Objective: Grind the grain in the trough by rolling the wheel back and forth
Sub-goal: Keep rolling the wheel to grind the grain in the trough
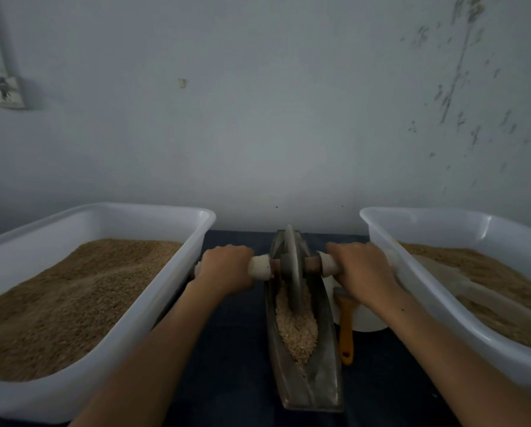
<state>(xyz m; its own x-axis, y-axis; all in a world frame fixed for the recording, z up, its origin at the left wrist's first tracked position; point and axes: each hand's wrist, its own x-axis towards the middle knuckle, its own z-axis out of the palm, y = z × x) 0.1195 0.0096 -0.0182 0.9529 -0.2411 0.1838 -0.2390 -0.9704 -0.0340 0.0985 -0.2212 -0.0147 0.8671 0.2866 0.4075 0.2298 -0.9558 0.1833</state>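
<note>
wheel (291, 266): upright metal disc, standing in the far half of the trough.
trough (304, 359): narrow metal boat shape, lengthwise on the dark table (227, 365) between two tubs.
grain (298, 328): pale, heaped in the trough on the near side of the wheel.
axle handle (312, 264): runs through the wheel, white-wrapped ends.
left hand (227, 269): curled round the left end.
right hand (361, 269): curled round the right end.
left tub (153, 306): white, holds brown grain.
right tub (436, 303): white, holds brown grain.
brush (346, 325): orange handle, just right of the trough.
</note>
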